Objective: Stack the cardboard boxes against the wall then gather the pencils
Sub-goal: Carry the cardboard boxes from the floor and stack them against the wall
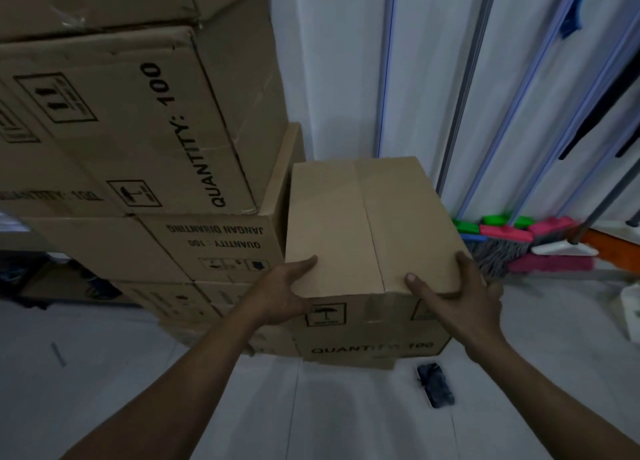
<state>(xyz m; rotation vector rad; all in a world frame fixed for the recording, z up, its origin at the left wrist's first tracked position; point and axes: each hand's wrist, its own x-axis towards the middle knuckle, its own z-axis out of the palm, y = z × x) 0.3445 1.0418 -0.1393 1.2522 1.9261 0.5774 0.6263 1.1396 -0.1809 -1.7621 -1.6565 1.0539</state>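
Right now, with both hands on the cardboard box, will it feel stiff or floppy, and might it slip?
Likely stiff: the cardboard box keeps flat faces and sharp edges. It might slip: left hand and right hand grip only smooth corners.

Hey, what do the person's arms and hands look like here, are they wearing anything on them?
Nothing worn shows. The left hand and right hand are bare: no gloves, rings or watch. The left forearm and right forearm are bare too, with no sleeve in view. Dim light hides any finer marks.
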